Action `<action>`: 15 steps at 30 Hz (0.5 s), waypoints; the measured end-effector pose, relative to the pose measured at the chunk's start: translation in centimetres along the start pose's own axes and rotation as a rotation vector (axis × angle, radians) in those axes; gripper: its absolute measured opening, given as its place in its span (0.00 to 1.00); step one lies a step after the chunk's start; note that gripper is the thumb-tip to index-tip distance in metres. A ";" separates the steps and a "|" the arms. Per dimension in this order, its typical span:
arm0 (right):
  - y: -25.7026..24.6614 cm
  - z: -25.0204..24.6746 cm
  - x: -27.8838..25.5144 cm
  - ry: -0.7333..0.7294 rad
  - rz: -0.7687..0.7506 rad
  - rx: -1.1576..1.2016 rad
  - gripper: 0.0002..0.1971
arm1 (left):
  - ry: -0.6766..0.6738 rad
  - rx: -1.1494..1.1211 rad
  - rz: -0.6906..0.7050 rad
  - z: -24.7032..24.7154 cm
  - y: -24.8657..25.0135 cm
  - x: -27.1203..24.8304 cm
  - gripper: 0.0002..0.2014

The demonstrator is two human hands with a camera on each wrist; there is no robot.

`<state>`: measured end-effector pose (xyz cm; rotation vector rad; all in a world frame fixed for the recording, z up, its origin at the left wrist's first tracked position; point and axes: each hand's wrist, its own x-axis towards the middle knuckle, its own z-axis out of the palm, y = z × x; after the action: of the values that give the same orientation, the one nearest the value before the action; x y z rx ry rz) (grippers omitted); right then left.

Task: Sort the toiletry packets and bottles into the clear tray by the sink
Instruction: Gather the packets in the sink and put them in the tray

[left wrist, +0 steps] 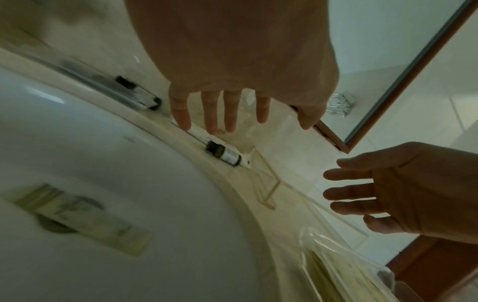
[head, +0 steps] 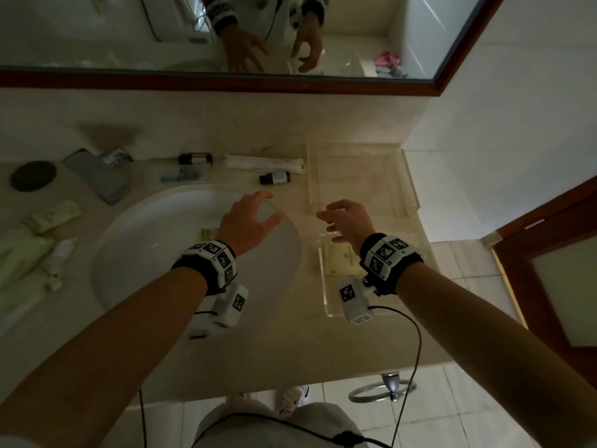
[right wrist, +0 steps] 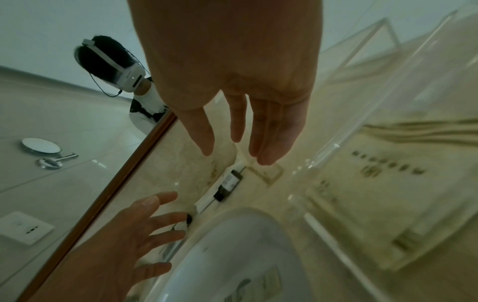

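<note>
Both hands hover empty with fingers spread. My left hand (head: 265,208) is above the right rim of the white sink (head: 135,227), short of a small dark bottle (head: 274,177) that lies beside a long white packet (head: 265,163). My right hand (head: 329,225) hangs over the counter between two clear trays. The far tray (head: 408,185) looks empty. The near tray (head: 323,295) holds a pale packet (head: 342,261). Another dark bottle (head: 194,158) lies behind the sink, and a green packet (head: 209,233) lies in the basin. In the left wrist view my fingers (left wrist: 220,116) point at the bottle (left wrist: 225,154).
A grey faucet (head: 103,176) and a black round disc (head: 33,175) sit at the back left. Several pale green tubes and packets (head: 48,218) lie on the counter left of the sink. A mirror (head: 226,33) runs along the back wall, and a wooden door (head: 555,286) stands at the right.
</note>
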<state>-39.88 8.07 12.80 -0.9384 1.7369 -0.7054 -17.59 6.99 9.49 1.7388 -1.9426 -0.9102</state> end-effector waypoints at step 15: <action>-2.6 16.7 2.7 -0.203 0.135 -0.084 0.18 | -0.006 -0.118 -0.252 -6.7 -14.4 1.1 0.25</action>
<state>-23.98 3.94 8.03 -0.9075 1.6416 -0.4370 -2.81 4.13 4.38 1.9402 -1.6608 -1.0921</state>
